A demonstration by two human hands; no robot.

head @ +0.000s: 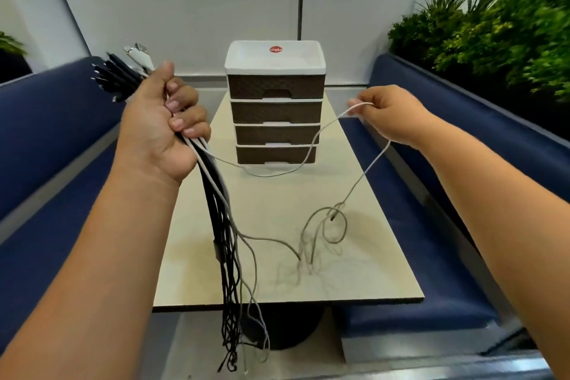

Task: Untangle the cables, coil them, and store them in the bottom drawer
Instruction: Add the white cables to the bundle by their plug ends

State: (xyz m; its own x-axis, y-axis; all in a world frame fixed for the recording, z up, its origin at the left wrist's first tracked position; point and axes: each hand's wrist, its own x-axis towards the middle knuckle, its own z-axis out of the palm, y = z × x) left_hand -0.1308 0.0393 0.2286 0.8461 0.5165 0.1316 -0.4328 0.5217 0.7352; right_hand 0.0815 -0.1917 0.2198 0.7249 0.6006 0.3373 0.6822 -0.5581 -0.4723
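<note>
The person's left hand point(163, 120) is raised above the left side of a pale beige rectangular table point(277, 256), fingers curled tight round a thick bundle of black and white cables point(222, 225). The plug ends fan out above the fist, and the loose lengths hang straight down past the table's near edge, tails dangling in front of its dark round pedestal base point(287, 330).

The right hand point(388, 114) is held out to the right, level with the middle drawers, pinching a single thin white cable point(311, 142) between thumb and fingertips. From the pinch 1 run sags leftward in front of the bottom drawer point(276, 155) and back to the left fist; the other run drops to the tabletop, where it lies in blurred grey loops.

A small plastic chest of 4 brown drawers with a white top point(275, 58) stands upright at the far end of the table, all drawers closed. Dark blue padded benches point(55, 139) flank the table, and green plants point(499, 25) rise behind the right bench.
</note>
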